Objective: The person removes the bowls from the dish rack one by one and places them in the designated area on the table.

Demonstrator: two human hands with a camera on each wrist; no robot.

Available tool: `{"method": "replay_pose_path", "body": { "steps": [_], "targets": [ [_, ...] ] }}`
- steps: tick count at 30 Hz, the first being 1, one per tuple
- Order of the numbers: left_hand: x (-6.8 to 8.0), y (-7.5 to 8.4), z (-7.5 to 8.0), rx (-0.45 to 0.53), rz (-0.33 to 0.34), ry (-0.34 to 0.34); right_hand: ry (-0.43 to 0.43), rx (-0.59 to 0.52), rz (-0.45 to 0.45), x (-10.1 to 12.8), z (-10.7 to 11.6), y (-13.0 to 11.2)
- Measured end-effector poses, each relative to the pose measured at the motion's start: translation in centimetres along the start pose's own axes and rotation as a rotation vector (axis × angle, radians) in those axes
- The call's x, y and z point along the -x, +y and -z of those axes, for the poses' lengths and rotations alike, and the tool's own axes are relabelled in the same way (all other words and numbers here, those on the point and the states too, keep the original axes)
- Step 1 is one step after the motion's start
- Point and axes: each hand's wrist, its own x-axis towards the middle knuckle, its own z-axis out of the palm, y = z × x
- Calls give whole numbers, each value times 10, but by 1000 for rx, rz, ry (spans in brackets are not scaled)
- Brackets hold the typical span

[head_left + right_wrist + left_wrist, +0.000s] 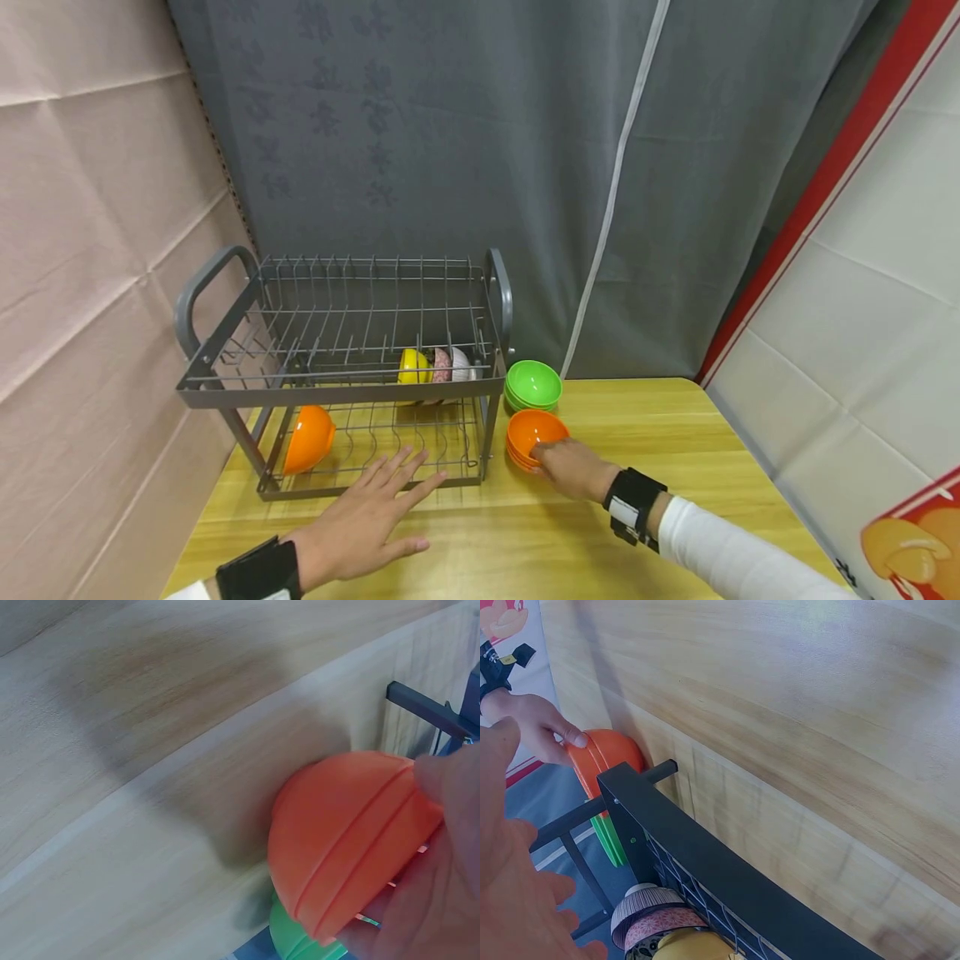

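Note:
My right hand (573, 468) pinches the near rim of a small stack of orange bowls (537, 427) on the table, right of the rack; in the right wrist view the thumb lies on the outer side and the fingers reach inside. Just behind stands a stack of green bowls (533, 383). With fingers spread, my left hand (367, 521) hovers in front of the two-tier dish rack (337, 396) and holds nothing. One orange bowl (309, 439) leans on its side at the left of the rack's lower tier.
On the lower tier's right side stand a yellow bowl (414, 367), a pink patterned bowl (442, 365) and a white ribbed bowl (646, 901). The wooden table (637, 425) ends at a grey curtain (450, 150) behind. Cloth walls flank both sides.

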Motion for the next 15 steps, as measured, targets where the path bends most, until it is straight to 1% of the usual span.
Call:
{"method": "replay_pose_path", "body": {
  "steps": [5,11,15],
  "targets": [
    [1,-1,-1,-9,1,1,-50,-16,-29,-1,-3,1],
    [1,-1,0,-4,3,-11,-57,6,-31,-1,-4,1],
    [2,-1,0,3,4,-13,-80,-2,-43,-2,-3,1]
  ]
}}
